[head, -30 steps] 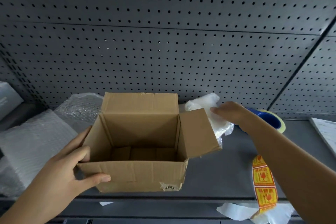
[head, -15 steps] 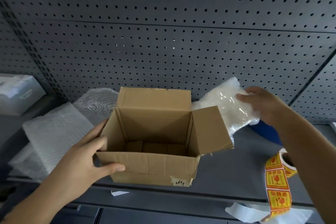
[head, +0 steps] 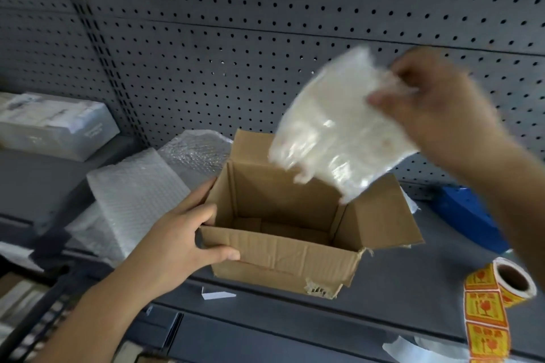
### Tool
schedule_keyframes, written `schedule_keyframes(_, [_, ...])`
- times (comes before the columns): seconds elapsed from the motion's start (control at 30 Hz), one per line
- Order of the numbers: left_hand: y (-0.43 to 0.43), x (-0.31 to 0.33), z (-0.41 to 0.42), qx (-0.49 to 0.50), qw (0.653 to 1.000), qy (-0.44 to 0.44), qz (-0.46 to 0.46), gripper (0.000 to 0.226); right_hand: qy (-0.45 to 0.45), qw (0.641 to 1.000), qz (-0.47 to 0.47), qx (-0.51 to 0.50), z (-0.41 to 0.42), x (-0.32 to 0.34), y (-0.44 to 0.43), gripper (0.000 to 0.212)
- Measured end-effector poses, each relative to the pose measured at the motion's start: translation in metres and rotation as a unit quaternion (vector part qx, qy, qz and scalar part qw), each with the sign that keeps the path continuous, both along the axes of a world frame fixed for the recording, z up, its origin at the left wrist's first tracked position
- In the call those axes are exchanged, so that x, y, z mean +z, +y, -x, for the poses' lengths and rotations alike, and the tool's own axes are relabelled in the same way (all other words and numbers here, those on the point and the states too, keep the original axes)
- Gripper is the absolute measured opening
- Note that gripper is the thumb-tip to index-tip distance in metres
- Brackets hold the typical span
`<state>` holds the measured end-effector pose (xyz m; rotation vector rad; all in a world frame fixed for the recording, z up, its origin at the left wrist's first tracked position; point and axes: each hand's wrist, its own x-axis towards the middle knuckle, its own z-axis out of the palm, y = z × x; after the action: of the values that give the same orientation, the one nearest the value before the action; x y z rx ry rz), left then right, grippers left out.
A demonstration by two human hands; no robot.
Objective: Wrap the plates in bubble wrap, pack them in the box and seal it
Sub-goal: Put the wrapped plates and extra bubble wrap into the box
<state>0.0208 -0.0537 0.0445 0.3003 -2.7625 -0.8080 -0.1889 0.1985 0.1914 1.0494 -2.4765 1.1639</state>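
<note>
An open cardboard box [head: 283,253] stands on the grey shelf, its flaps spread and its inside bare. My left hand [head: 182,239] grips the box's near left corner, thumb along the front wall. My right hand [head: 433,109] holds a bubble-wrapped bundle [head: 336,130] by its upper right edge. The bundle hangs tilted in the air above the box's far right side, blurred by motion. What is inside the wrap cannot be made out.
Sheets of bubble wrap [head: 138,197] lie left of the box, with a wrapped pile [head: 197,150] behind. A white carton [head: 56,124] sits far left. A roll of yellow fragile stickers [head: 498,298] lies at the right, a blue tape dispenser [head: 469,215] behind it. Perforated wall behind.
My right hand has lifted the wrapped bundle off the shelf behind the box and carried it up and over the box's opening. My left hand has kept its hold on the box.
</note>
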Motion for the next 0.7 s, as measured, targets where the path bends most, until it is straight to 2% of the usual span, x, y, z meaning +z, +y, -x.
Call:
schedule_keyframes(0.1, [0.001, 0.001, 0.0, -0.023, 0.999, 0.009, -0.026, 0.038, 0.053, 0.986, -0.119, 0.106, -0.022, -0.037, -0.042, 0.01])
schedule_keyframes(0.17, [0.002, 0.003, 0.0, -0.029, 0.999, 0.012, -0.034, 0.04, 0.133, 0.96, -0.188, 0.159, -0.023, -0.065, -0.061, 0.012])
schedule_keyframes(0.3, [0.0, -0.001, 0.001, -0.019, 1.0, 0.014, -0.01, 0.055, 0.276, 0.895, -0.301, 0.179, -0.016, -0.102, -0.081, 0.011])
schedule_keyframes(0.37, [-0.001, 0.0, 0.001, -0.018, 1.0, 0.013, 0.006, 0.057, 0.307, 0.874, -0.339, 0.164, -0.013, -0.113, -0.089, 0.019])
schedule_keyframes(0.47, [-0.001, 0.0, 0.001, -0.018, 1.0, 0.007, 0.014, 0.056, 0.309, 0.862, -0.381, 0.129, -0.014, -0.123, -0.095, 0.034])
schedule_keyframes(0.6, [-0.002, -0.003, 0.0, -0.016, 1.0, 0.007, 0.016, 0.057, 0.281, 0.866, -0.404, 0.093, -0.015, -0.122, -0.095, 0.049])
schedule_keyframes(0.7, [-0.003, -0.003, 0.0, -0.017, 1.0, 0.0, 0.025, 0.058, 0.172, 0.896, -0.384, 0.145, -0.009, -0.103, -0.089, 0.053])
